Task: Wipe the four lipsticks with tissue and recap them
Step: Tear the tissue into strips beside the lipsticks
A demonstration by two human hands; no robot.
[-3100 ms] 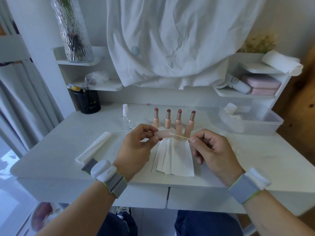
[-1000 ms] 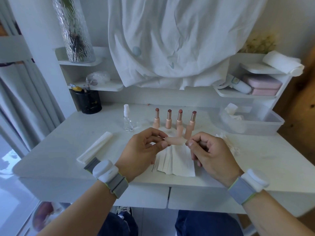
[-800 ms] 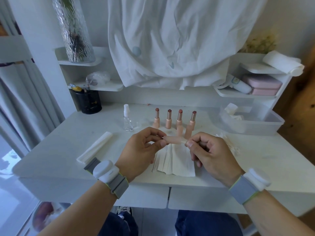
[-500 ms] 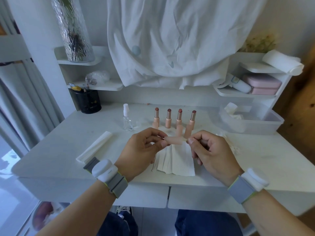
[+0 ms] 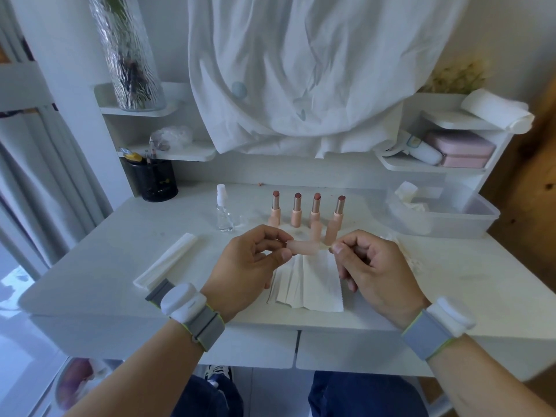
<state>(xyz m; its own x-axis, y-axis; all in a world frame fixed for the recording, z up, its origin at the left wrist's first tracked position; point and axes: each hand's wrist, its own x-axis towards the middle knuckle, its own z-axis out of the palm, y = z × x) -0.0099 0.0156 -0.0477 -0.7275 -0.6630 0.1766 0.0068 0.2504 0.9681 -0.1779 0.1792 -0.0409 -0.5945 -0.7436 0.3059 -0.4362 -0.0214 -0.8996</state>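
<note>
Above the stack of white tissue sheets [image 5: 310, 281] on the white table [image 5: 120, 266], a short peach plastic lipstick cap [image 5: 302, 247] lies level between both hands: the left hand [image 5: 249, 266] pinches its left end with thumb and forefinger, while the right hand [image 5: 370, 269] pinches a thin stick at its right end, its other fingers [image 5: 346, 270] curled. A slipped pinch could probably drop the cap onto the four uncapped peach lipsticks [image 5: 307, 210] standing just behind, toppling or smearing them.
</note>
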